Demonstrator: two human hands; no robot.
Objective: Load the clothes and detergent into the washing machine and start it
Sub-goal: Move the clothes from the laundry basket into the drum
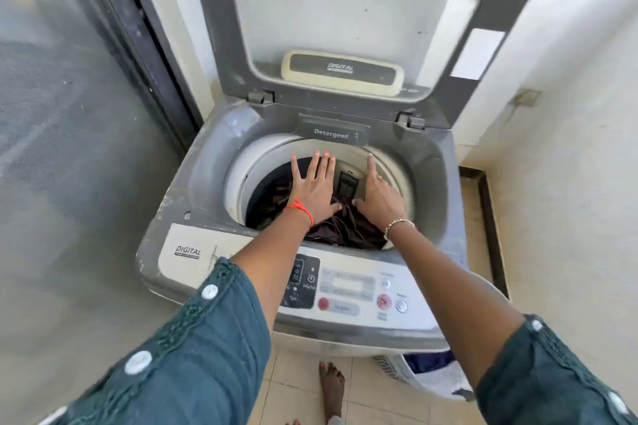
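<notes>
Cream plaster wall [569,148] right; dark-framed screened sliding door [69,114] left; beige tiled floor [297,386]; bright daylight.

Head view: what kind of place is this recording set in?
Probably a home laundry nook or utility balcony: a top-loading washing machine with its lid up stands between a plain wall and a sliding screen door, with a laundry basket on the tiled floor.

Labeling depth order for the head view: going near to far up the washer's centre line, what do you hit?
Bare foot → control panel → dark clothes in the drum → left hand and right hand, roughly level → Detergent drawer → raised lid.
</notes>
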